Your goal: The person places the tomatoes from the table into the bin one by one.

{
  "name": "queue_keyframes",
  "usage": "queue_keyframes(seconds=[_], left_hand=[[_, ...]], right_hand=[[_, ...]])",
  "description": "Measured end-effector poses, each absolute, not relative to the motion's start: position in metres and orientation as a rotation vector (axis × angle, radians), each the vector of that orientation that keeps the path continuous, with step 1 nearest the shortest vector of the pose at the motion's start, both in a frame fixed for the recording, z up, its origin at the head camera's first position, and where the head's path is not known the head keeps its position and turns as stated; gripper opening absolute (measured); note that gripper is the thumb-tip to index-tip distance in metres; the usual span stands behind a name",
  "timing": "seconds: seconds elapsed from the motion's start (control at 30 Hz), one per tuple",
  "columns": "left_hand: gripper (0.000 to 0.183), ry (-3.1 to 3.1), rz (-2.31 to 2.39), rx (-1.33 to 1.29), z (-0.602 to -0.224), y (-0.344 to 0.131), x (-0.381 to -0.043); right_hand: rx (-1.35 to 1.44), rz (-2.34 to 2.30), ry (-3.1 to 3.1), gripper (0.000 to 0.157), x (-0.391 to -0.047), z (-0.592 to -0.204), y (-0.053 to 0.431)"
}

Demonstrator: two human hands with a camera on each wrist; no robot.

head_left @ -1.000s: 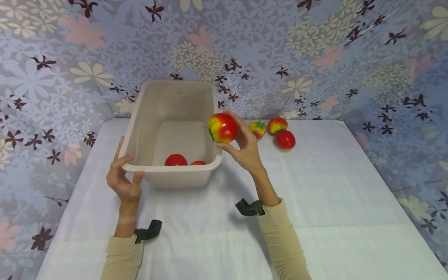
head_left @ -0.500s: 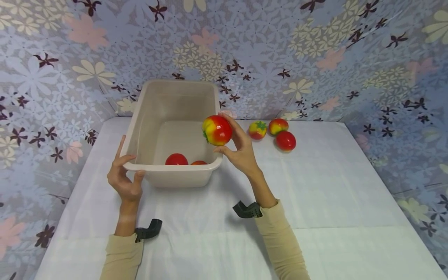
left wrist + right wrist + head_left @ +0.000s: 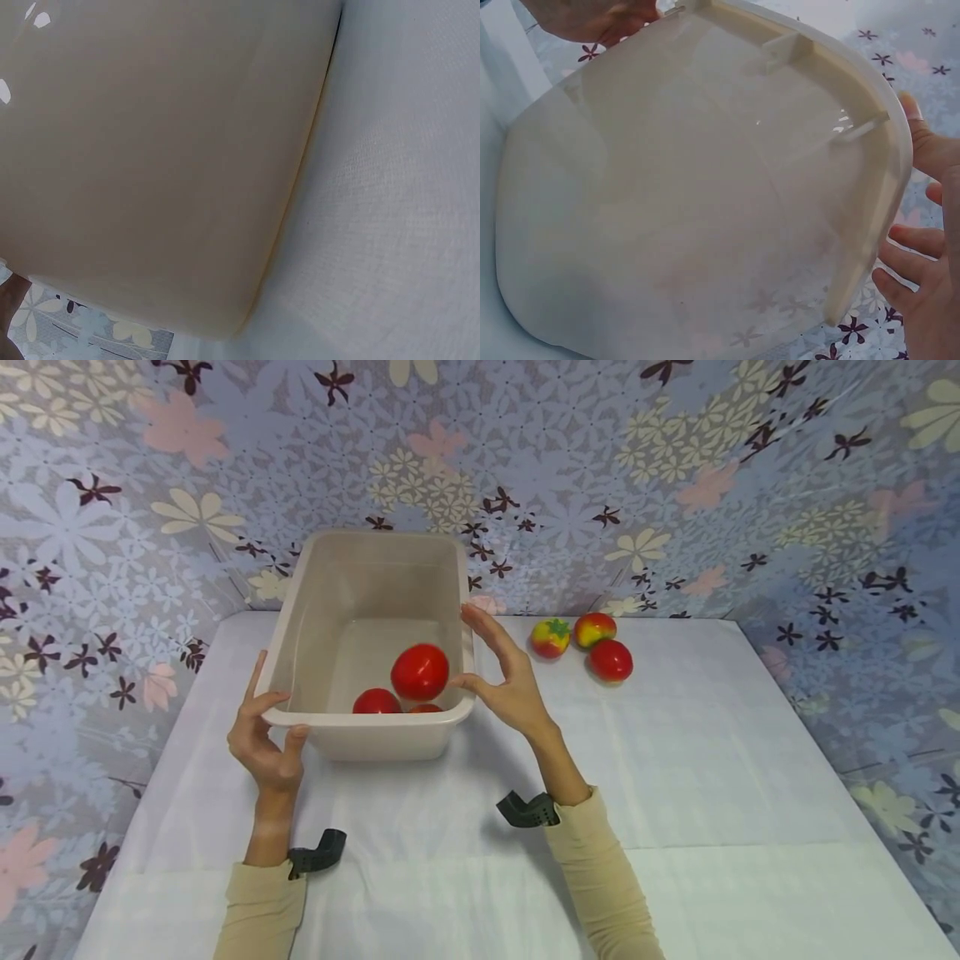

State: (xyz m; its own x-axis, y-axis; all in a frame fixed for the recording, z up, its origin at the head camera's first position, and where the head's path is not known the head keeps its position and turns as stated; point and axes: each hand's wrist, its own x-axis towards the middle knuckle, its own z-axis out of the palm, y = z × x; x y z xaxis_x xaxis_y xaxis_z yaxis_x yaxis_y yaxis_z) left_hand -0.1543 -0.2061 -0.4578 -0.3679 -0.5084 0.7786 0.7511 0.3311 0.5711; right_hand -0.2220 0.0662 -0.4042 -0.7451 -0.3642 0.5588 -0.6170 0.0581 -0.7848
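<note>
My left hand [image 3: 266, 747] grips the near left corner of a beige plastic bin [image 3: 375, 721], thumb on the front rim and fingers over the side. At the bin's right wall, my right hand [image 3: 513, 689] is spread with nothing between thumb and fingers, its fingertips right at the rim. A glossy red toy fruit [image 3: 420, 672] is inside the bin, just left of that hand's thumb. Below it are a second red toy fruit [image 3: 377, 701] and another [image 3: 425, 708] mostly hidden by the front wall. The right wrist view shows the right fingers [image 3: 911, 262] beside the bin's rim.
To the right of the bin, a yellow-red toy fruit with green leaves [image 3: 551, 638], a red-yellow one [image 3: 595, 630] and a red one [image 3: 611, 660] lie close together. A white cloth [image 3: 720, 760] covers the table, and a floral backdrop [image 3: 570, 485] rises behind it.
My right hand moved slightly left with the red-and-yellow toy fruit, then let go of it over the bin; the fruit is now inside. The left hand kept its grip on the bin.
</note>
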Motion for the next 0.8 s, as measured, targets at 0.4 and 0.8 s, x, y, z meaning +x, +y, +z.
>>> queue_keyframes(seconds=[0.4,0.8], left_hand=[[0.081,-1.442,-1.34,-0.232,-0.464,-0.209,-0.156],[0.08,-1.433,-1.356,-0.231,-0.463,-0.209,-0.155]], right_hand=[[0.95,1.736,-2.1,0.082,-0.23,-0.403,0.081],[0.74,1.776,-1.986,0.074,-0.246,-0.408,0.123]])
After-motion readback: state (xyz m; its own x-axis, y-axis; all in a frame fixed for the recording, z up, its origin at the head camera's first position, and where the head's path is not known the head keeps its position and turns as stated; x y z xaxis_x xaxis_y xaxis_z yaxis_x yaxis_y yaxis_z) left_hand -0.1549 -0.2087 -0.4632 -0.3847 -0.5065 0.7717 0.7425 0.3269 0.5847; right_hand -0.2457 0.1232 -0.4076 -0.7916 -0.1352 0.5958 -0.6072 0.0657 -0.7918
